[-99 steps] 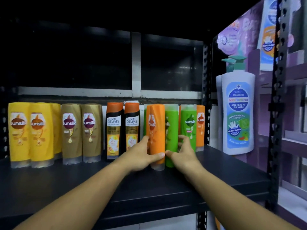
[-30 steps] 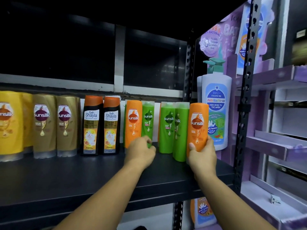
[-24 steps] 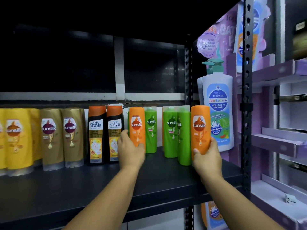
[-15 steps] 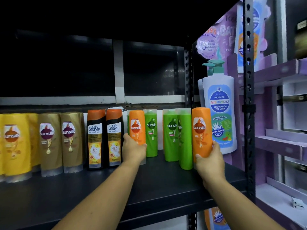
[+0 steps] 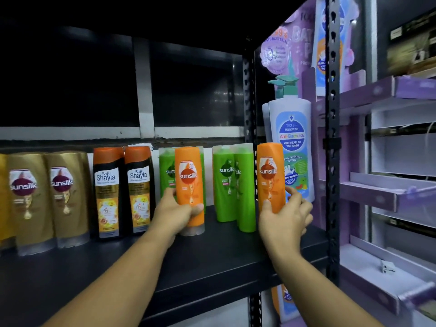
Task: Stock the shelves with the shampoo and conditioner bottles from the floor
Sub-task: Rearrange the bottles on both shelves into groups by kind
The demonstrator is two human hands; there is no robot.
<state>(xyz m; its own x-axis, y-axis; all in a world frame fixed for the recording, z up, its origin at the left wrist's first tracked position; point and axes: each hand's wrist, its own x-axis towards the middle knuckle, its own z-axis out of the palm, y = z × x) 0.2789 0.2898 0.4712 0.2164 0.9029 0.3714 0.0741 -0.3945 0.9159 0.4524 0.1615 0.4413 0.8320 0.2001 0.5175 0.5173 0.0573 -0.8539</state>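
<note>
Grips left orange bottle [image 5: 190, 180] upright, left hand [image 5: 173, 214] curled round its lower body, base on shelf [image 5: 212, 260], label outward for display. Clasps right orange bottle [image 5: 270, 175] low in right hand [image 5: 286, 220], beside 2 green bottles [image 5: 225, 185]; likely sorting by colour.

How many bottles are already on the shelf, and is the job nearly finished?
Done: gold bottles, black Shayla bottles and green bottles stand on the shelf. In hand: the left hand grips the left orange bottle, the right hand grips the right orange bottle; both probably need settling into the row. Left: the floor is out of view, so I cannot tell how many bottles wait there.
</note>
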